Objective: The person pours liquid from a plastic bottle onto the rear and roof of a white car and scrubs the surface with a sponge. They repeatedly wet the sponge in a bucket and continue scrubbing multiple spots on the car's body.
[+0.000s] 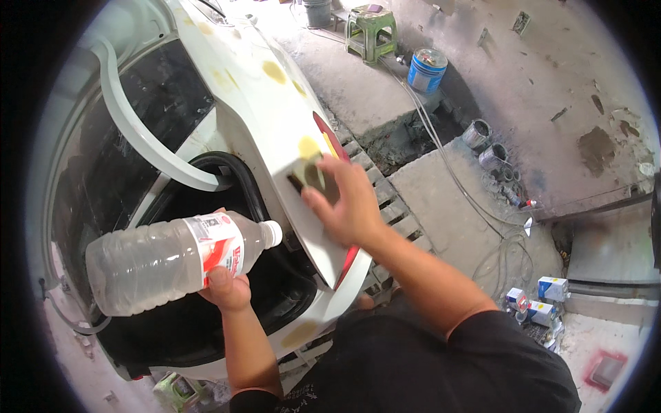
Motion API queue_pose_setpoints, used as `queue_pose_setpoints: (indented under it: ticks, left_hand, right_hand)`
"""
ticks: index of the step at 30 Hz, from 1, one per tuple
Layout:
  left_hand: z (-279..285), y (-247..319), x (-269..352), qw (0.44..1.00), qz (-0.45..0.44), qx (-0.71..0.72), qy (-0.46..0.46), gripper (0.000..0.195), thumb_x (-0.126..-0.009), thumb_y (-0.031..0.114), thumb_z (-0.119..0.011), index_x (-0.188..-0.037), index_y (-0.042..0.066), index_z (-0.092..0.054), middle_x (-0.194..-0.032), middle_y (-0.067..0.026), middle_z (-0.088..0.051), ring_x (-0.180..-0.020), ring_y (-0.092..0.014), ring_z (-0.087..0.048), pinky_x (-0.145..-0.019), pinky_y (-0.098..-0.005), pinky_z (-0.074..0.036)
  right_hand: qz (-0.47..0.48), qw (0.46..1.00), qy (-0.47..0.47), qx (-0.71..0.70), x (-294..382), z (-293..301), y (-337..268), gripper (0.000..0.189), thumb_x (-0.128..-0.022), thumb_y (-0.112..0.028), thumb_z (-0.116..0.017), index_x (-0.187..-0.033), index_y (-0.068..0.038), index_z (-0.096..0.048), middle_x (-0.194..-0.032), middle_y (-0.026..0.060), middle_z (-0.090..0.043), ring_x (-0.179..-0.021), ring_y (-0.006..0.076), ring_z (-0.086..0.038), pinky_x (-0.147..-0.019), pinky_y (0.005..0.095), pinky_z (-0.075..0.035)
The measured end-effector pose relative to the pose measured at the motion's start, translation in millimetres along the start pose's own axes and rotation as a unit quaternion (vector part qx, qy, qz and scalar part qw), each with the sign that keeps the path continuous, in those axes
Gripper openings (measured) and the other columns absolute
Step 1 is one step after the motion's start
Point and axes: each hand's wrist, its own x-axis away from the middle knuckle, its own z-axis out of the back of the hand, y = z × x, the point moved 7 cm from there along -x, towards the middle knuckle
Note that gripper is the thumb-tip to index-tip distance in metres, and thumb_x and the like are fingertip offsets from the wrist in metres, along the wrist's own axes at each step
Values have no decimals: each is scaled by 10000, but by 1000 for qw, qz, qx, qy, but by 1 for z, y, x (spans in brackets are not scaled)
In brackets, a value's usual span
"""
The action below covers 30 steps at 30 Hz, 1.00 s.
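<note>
My left hand (230,291) grips a large clear plastic bottle (150,263) with a white cap and a red-and-white label. The bottle lies nearly level above a white car's open trunk, its cap to the right. On the rear fender (279,124), my right hand (351,204) presses a dark, flat sanding pad (296,183) between thumb and fingers. The pad is blurred and partly covered by the hand. A yellowish filler patch (310,147) shows just beyond my fingers. The red tail light (325,126) runs along the fender's outer edge, partly behind my hand.
A curved white trunk hinge arm (129,124) rises left of my hands, by the black rubber seal (248,186). Hoses (439,144) cross the concrete floor. Further off stand a green stool (371,33), a blue-and-white bucket (427,70), open cans (476,132) and small boxes (552,289).
</note>
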Motion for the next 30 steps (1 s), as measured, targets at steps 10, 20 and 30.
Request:
queue_pose_setpoints:
  ticks: [10, 20, 30]
  left_hand:
    - [-13, 21, 8, 999, 6, -50, -6, 825, -915, 486, -664, -1500, 4, -336, -1375, -216, -505, -1180, -376, -599, -1033, -529, -498]
    - [-23, 42, 2, 992, -44, -117, 9, 839, -937, 490, -634, -1519, -11, -294, -1383, -260, -493, -1193, -393, -582, -1035, -508, -496]
    - [-29, 43, -10, 990, -55, -129, 1, 792, -953, 441, -626, -1513, -20, -308, -1393, -276, -491, -1203, -389, -583, -1055, -513, -482]
  right_hand:
    - [88, 995, 9, -44, 4, 10, -33, 535, -824, -355, -774, -1235, -59, -603, -1143, 191, -653, -1056, 363, -596, -920, 457, -476]
    - [81, 995, -32, -56, -14, 0, -18, 554, -793, -354, -808, -1221, -65, -608, -1148, 202, -666, -943, 338, -630, -868, 426, -502]
    - [20, 997, -20, -68, -50, 4, -4, 539, -820, -378, -768, -1210, -43, -606, -1090, 197, -656, -949, 371, -631, -866, 462, -501]
